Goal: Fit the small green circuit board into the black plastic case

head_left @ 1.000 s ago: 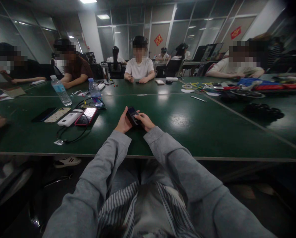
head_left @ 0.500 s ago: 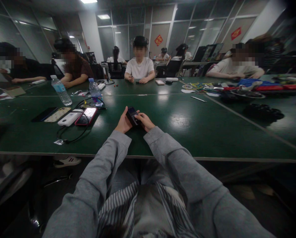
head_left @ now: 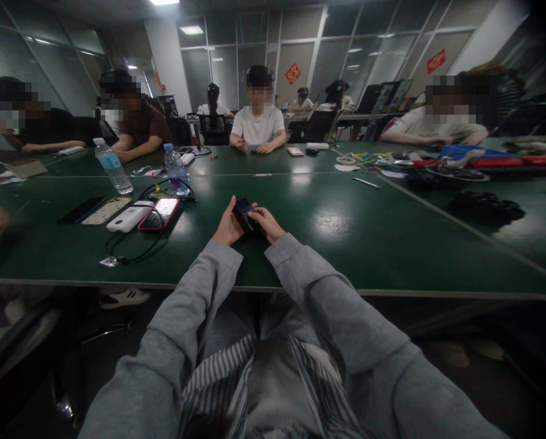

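Just above the green table, a small black handheld device point(head_left: 242, 206) with a dark screen is tilted between my two hands. My left hand point(head_left: 228, 227) is closed around its left side, thumb along the edge. On the lower right part of the device rests the thumb of my right hand point(head_left: 269, 226), whose fingers curl at its right side. The device's lower face and the keys under my thumb are hard to make out.
Left of my hands lie a red-edged phone point(head_left: 160, 214), a white power bank point(head_left: 130, 217) with a black cable, and two more phones. Two plastic bottles point(head_left: 112, 167) stand behind them. Cables and a dark bundle point(head_left: 485, 208) lie right. People sit around the table point(head_left: 327, 256).
Both my hands and the device stay almost still. At the left edge, another person's hand has come slightly further into view.
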`<state>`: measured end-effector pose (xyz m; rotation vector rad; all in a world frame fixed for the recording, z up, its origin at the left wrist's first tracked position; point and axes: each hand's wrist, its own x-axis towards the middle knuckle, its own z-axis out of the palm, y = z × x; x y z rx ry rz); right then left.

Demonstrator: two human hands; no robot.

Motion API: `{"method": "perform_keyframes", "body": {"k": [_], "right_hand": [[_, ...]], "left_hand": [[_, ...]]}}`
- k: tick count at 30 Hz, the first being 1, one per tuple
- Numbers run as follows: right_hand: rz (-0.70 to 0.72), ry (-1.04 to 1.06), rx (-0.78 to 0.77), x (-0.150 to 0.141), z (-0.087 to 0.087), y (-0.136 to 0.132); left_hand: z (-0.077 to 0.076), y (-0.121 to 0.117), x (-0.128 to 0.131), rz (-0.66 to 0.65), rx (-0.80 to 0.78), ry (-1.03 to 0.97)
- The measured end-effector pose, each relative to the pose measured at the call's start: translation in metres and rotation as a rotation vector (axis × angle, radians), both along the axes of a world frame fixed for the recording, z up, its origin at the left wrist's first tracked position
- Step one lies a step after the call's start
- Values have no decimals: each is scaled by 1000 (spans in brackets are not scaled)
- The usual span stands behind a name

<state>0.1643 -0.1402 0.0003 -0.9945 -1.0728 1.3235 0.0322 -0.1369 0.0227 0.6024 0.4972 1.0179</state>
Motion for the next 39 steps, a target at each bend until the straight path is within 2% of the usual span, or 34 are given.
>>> {"method": "perform_keyframes", "body": {"k": [7,13,17,21,25,33,36,39], "right_hand": [[-1,-34,40,0,-7,5],[-122,-299,230,2,-15,12],[-156,-459,385,0,-18,8],[-124,-579,505,-2,-16,0],[-139,-609,511,-2,-9,-5],[-390,-592,546,4,5,-10],[-525,-542,510,13,6,-4],[-649,-583,453,23,2,6]], "left_hand": [[-2,2,0,11,-8,-1],[-4,5,-1,39,-31,-23],[-6,10,-1,75,-57,-11],[-4,10,0,103,-63,-13],[-3,8,0,106,-52,-12],[-5,8,-2,134,-107,21],[-4,7,-2,118,-111,-21],[-4,8,-3,115,-102,-65]]}}
